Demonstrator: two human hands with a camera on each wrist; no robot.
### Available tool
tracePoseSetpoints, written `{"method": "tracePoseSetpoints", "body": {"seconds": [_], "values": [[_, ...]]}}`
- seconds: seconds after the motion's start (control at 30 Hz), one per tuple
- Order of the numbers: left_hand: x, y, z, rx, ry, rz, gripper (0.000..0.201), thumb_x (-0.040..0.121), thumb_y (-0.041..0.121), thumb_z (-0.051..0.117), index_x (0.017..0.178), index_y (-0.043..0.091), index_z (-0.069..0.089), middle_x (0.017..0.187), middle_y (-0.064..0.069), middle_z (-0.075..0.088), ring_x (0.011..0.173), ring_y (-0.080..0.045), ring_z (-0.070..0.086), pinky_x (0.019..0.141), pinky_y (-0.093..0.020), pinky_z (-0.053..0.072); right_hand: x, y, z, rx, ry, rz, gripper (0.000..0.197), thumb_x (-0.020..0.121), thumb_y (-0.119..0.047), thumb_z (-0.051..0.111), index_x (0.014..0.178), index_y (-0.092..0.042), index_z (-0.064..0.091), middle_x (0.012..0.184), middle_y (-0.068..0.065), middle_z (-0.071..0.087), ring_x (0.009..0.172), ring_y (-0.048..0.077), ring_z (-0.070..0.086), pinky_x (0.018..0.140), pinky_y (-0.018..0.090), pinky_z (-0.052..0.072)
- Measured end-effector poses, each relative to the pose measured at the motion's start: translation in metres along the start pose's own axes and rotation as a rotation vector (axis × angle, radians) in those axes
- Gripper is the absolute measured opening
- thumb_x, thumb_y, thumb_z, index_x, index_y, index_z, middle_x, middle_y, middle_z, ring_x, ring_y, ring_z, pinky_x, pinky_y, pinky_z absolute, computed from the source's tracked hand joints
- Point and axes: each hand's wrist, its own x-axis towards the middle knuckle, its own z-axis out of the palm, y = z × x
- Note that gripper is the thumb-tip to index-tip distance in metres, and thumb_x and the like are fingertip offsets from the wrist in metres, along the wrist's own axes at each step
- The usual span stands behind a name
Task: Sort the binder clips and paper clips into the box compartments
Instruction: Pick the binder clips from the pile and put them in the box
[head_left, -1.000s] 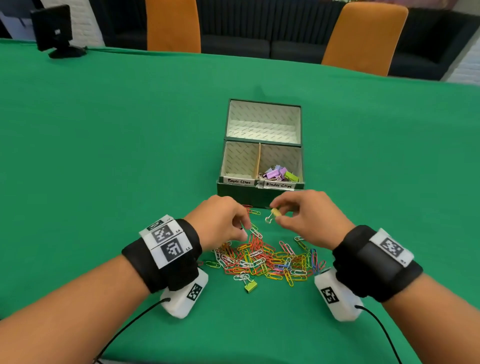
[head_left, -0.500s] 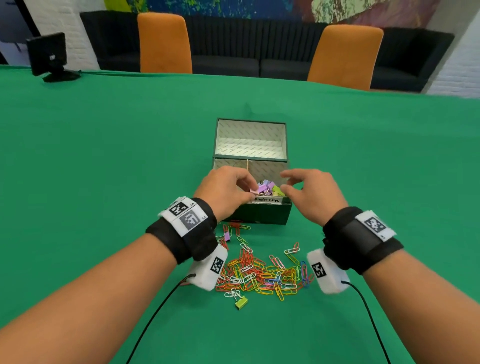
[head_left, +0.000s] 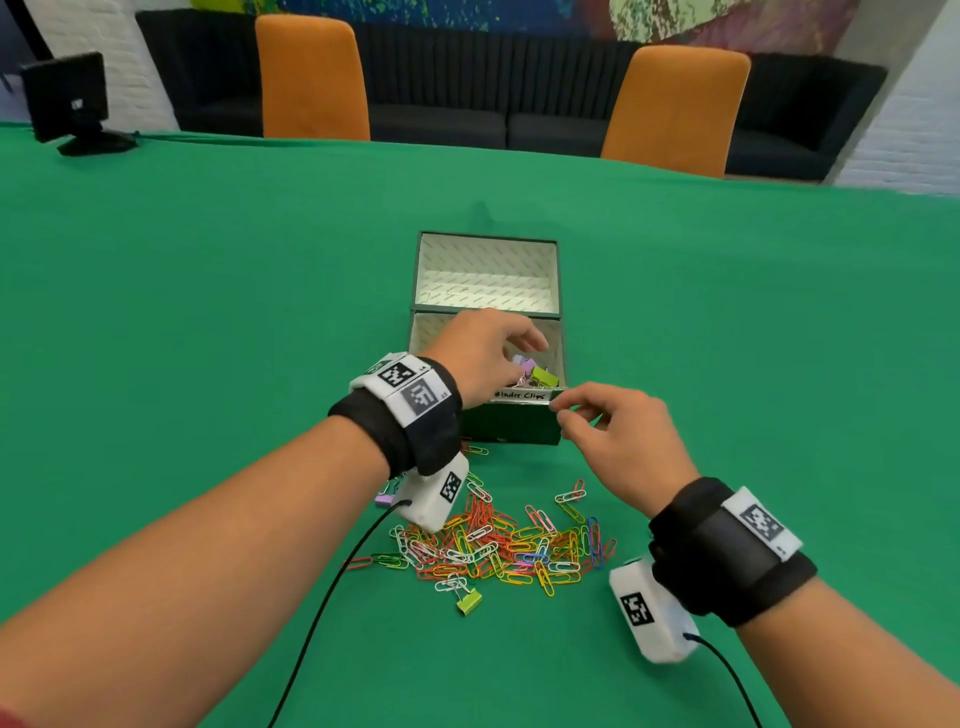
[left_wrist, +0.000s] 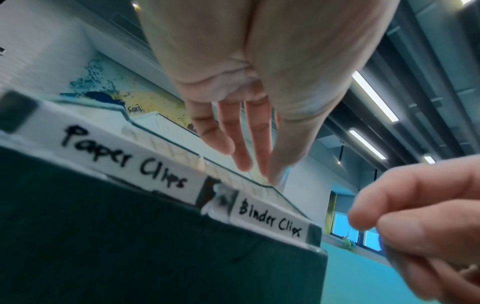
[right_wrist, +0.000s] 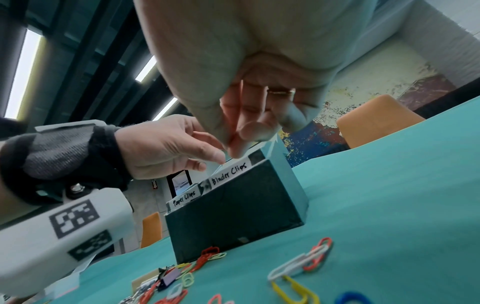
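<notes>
The left hand (head_left: 480, 353) reaches over the front rim of the green box (head_left: 511, 428) at the centre of the frame, palm down, fingers (left_wrist: 255, 131) straight and spread above the right-hand compartment, gripping nothing. The right hand (head_left: 618, 441) hovers just right of the box's front corner, its thumb and forefinger close together near the "Binder Clips" label (head_left: 519, 396); whether they pinch anything cannot be told. The box has two front compartments, labelled "Paper Clips" (left_wrist: 124, 157) and "Binder Clips", and an open lid standing behind. A small heap of binder clips (head_left: 535, 375), purple, pink and lime, lies in the right compartment; their number cannot be told. On the green tabletop (head_left: 208, 312) in the lower middle of the frame lies a loose pile of coloured paper clips (head_left: 498, 545), too many to count. Two binder clips are there too: a lime one (head_left: 469, 603) at the pile's near edge and a purple one (head_left: 383, 500) at its left, under the left wrist.
</notes>
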Motion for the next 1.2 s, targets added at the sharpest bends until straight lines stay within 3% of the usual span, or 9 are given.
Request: {"method": "tracePoseSetpoints", "body": {"seconds": [0.13, 0.27, 0.37, 0.47, 0.57, 0.63, 0.77, 0.97, 1.2], "values": [[-0.024, -0.014, -0.015, -0.017, 0.045, -0.02, 0.018, 0.081, 0.013, 0.068, 0.092, 0.027, 0.07, 0.087, 0.012, 0.069, 0.068, 0.0, 0.058, 0.068, -0.021, 0.05, -0.002, -0.008, 0.01, 0.014, -0.058, -0.036, 0.011, 0.084, -0.022, 0.065, 0.085, -0.03, 0.072, 0.07, -0.009, 0.069, 0.053, 0.0, 0.052, 0.066, 0.023, 0.048], [-0.057, -0.039, -0.032, 0.047, 0.068, -0.125, 0.014, 0.081, 0.016, 0.067, 0.084, 0.029, 0.07, 0.079, 0.013, 0.066, 0.064, -0.005, 0.056, 0.068, -0.025, 0.05, -0.001, -0.022, 0.026, -0.013, -0.222, -0.073, 0.012, 0.086, -0.023, 0.063, 0.087, -0.03, 0.072, 0.069, -0.013, 0.066, 0.065, 0.0, 0.057, 0.071, 0.025, 0.05], [-0.076, -0.059, -0.042, 0.14, 0.009, -0.216, 0.01, 0.08, 0.019, 0.067, 0.083, 0.028, 0.07, 0.081, 0.012, 0.068, 0.065, 0.001, 0.055, 0.071, -0.025, 0.047, 0.003, -0.036, 0.039, -0.106, -0.348, -0.132, 0.015, 0.088, -0.027, 0.059, 0.094, -0.031, 0.072, 0.081, -0.015, 0.069, 0.077, 0.004, 0.062, 0.079, 0.027, 0.052], [-0.087, -0.075, -0.045, 0.242, -0.11, -0.307, 0.01, 0.08, 0.021, 0.068, 0.081, 0.031, 0.067, 0.084, 0.01, 0.069, 0.073, -0.007, 0.06, 0.072, -0.024, 0.046, 0.009, -0.053, 0.054, -0.221, -0.45, -0.204, 0.018, 0.089, -0.032, 0.057, 0.101, -0.033, 0.071, 0.094, -0.014, 0.071, 0.088, 0.01, 0.064, 0.084, 0.032, 0.053], [-0.091, -0.086, -0.041, 0.293, -0.187, -0.341, 0.015, 0.08, 0.027, 0.071, 0.093, 0.033, 0.068, 0.092, 0.011, 0.07, 0.082, -0.01, 0.062, 0.074, -0.024, 0.046, 0.015, -0.071, 0.07, -0.348, -0.537, -0.254, 0.023, 0.086, -0.037, 0.06, 0.107, -0.033, 0.069, 0.1, -0.01, 0.071, 0.09, 0.015, 0.064, 0.081, 0.031, 0.053], [-0.091, -0.088, -0.036, 0.338, -0.276, -0.311, 0.031, 0.08, 0.035, 0.072, 0.11, 0.033, 0.066, 0.103, 0.012, 0.068, 0.087, -0.012, 0.06, 0.077, -0.024, 0.046, 0.017, -0.079, 0.08, -0.431, -0.571, -0.272, 0.026, 0.084, -0.041, 0.062, 0.109, -0.034, 0.067, 0.102, -0.007, 0.07, 0.091, 0.018, 0.064, 0.079, 0.032, 0.053], [-0.091, -0.091, -0.028, 0.412, -0.383, -0.278, 0.043, 0.081, 0.035, 0.072, 0.122, 0.034, 0.062, 0.108, 0.007, 0.067, 0.096, -0.017, 0.06, 0.076, -0.026, 0.044, 0.02, -0.085, 0.09, -0.552, -0.564, -0.26, 0.026, 0.084, -0.044, 0.063, 0.106, -0.03, 0.067, 0.102, -0.002, 0.069, 0.091, 0.022, 0.065, 0.078, 0.034, 0.054], [-0.095, -0.09, -0.029, 0.421, -0.345, -0.311, 0.035, 0.078, 0.03, 0.071, 0.112, 0.026, 0.068, 0.092, 0.005, 0.07, 0.075, -0.016, 0.055, 0.065, -0.024, 0.042, 0.021, -0.076, 0.085, -0.629, -0.593, -0.201, 0.029, 0.079, -0.047, 0.07, 0.097, -0.024, 0.069, 0.095, 0.001, 0.069, 0.084, 0.025, 0.065, 0.072, 0.033, 0.052], [-0.102, -0.077, -0.034, 0.379, -0.278, -0.281, 0.025, 0.072, 0.028, 0.066, 0.097, 0.029, 0.07, 0.09, 0.01, 0.07, 0.08, -0.016, 0.062, 0.069, -0.024, 0.048, 0.019, -0.068, 0.074, -0.429, -0.604, -0.153, 0.011, 0.077, -0.033, 0.075, 0.076, -0.029, 0.064, 0.081, -0.007, 0.068, 0.08, 0.017, 0.064, 0.07, 0.028, 0.051]]}}
